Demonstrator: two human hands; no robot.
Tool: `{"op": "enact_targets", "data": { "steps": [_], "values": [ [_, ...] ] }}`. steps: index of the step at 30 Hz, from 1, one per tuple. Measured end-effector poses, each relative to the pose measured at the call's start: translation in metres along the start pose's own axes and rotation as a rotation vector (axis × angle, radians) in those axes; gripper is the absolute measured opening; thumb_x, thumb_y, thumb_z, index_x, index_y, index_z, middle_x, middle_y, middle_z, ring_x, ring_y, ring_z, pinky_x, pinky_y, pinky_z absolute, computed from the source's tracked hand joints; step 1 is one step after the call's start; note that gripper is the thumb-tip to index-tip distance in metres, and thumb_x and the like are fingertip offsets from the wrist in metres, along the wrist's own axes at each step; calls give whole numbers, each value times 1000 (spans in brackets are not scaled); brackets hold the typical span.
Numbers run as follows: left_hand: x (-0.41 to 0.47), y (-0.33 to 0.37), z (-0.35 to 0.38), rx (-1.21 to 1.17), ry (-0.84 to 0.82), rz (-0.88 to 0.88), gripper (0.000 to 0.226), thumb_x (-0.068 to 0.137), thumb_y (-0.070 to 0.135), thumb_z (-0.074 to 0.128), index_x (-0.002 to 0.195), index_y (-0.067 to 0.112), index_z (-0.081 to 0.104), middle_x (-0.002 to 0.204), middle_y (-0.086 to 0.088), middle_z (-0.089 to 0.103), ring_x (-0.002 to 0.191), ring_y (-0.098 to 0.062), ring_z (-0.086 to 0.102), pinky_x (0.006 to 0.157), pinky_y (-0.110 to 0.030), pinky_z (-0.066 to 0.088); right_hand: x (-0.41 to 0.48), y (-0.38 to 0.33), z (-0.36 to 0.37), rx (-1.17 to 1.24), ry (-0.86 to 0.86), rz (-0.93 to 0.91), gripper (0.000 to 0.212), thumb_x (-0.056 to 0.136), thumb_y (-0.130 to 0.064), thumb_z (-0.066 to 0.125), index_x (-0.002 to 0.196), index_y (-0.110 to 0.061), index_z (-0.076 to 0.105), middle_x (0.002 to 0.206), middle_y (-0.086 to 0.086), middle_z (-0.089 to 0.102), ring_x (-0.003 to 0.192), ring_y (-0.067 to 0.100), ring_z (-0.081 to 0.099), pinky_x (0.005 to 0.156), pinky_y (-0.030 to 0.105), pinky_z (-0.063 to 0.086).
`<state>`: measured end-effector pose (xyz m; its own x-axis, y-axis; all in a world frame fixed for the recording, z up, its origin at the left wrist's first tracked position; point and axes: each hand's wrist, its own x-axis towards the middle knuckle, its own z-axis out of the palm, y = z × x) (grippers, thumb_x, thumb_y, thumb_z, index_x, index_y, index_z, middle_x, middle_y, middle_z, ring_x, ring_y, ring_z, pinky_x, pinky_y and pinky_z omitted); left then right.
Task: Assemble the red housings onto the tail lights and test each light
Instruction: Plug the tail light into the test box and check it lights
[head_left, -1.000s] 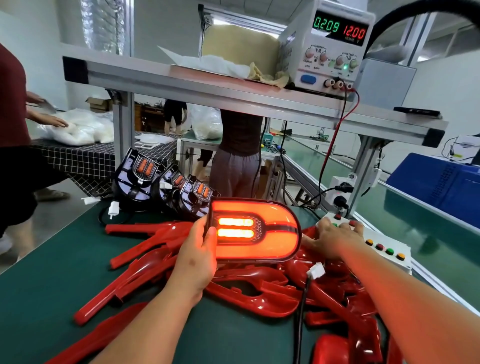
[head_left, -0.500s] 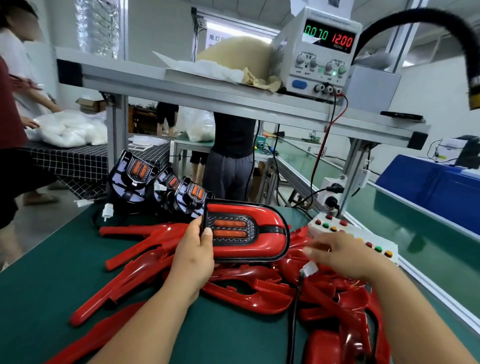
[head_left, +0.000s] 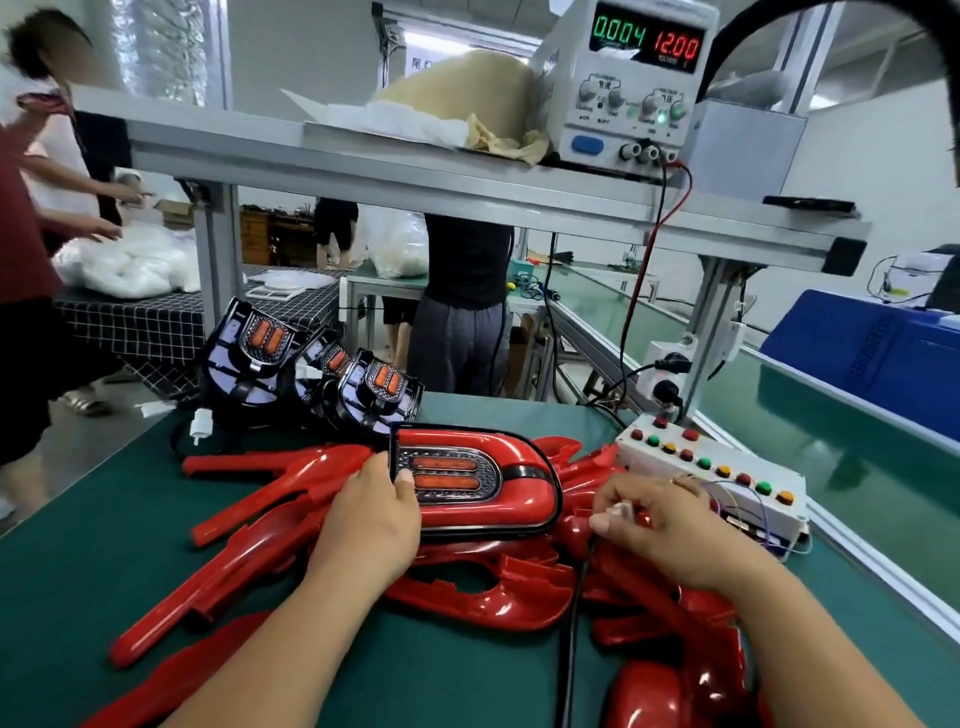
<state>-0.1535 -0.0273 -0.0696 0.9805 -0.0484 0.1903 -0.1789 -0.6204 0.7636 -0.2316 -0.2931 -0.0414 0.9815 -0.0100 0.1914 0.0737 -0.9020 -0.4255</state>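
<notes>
Quick status from the bench. One tail light has its red housing on. It's mid-table, right over the heap of loose red housings; can't tell if it's resting on them or held just above.

Grip: left hand grasps the light's left end, thumb up on the lens edge, rest of the fingers hidden behind. Right hand is just beside the light's right end, pinching a small white connector btw thumb and fingertips. A black cable runs from there down toward the cam. Fingers cover the plug, so no idea if it's mated or apart.

LEDs are dark rn. The bench power supply up on the shelf reads 0.004 and 12.00, so imo nothing's drawing current at this sec. Looks like either side of a test (plugging in or unplugging), can't say which. The button box is near the right hand but not touched.

Progress: early, I'd say. At least 3 bare tail lights w/o housings lean together at the back of the green mat, well apart from the hands, and there's a big heap of housings waiting. No finished stack visible anywhere, so pretty much everything except this one unit is left: fit housing, plug in, check, repeat.
</notes>
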Motion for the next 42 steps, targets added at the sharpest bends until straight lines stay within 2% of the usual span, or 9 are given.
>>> {"op": "enact_targets", "data": {
  "steps": [3,7,10,13,17,21,25,29,42],
  "values": [
    [0,0,-5,160,13,8,34,102,39,31,122,22,54,119,-3,59,106,-23,54,90,-37,44,-1,0,0,55,67,-33,8,89,-44,62,85,-42,56,82,-6,64,87,-4,53,110,38,15],
    [-5,7,-16,372,59,14,57,98,53,33,144,20,40,137,-5,49,124,-26,47,93,-42,45,-4,-5,0,153,131,-65,11,89,-37,66,84,-36,56,78,2,61,77,0,50,106,47,30],
    [-14,23,-20,276,200,228,51,100,41,38,145,19,42,137,-5,49,125,-23,43,101,-33,37,-5,-10,1,138,157,-106,14,88,-37,66,89,-38,52,86,-3,61,89,4,51,108,43,30],
    [-27,52,-5,72,36,423,36,102,24,42,136,20,55,133,1,54,124,-12,45,96,-13,24,-3,-17,4,117,185,-153,17,87,-38,67,89,-39,50,91,-3,61,96,3,50,109,37,26],
    [-39,85,28,41,-289,373,38,103,29,41,139,24,51,140,-1,51,129,-17,46,106,-23,31,-3,-23,7,131,248,-249,22,86,-30,71,92,-35,51,87,-13,58,87,-1,49,99,36,33],
    [-39,100,42,-108,-405,217,30,99,37,45,117,23,64,113,-5,66,105,-24,60,95,-40,49,-2,-32,12,131,302,-294,31,81,-8,70,90,-27,47,83,-20,53,84,-7,48,88,36,37],
    [-38,90,47,-85,-342,206,26,94,42,51,100,20,65,94,-3,66,84,-24,62,70,-36,48,-2,-32,14,134,230,-311,33,80,-6,69,95,-23,45,85,-8,57,79,1,50,84,36,39],
    [-34,77,47,-56,-196,275,21,93,41,54,97,23,64,90,3,63,83,-16,58,60,-27,40,-2,-32,15,135,157,-366,21,84,-7,64,101,-16,55,96,-7,63,92,14,58,89,36,44],
    [-31,66,46,-79,-140,223,36,69,56,49,74,20,55,67,2,56,68,-12,53,58,-33,41,-3,-40,25,134,239,-399,21,76,-12,57,96,-16,63,84,-17,61,78,3,57,68,7,38]
  ]
}}
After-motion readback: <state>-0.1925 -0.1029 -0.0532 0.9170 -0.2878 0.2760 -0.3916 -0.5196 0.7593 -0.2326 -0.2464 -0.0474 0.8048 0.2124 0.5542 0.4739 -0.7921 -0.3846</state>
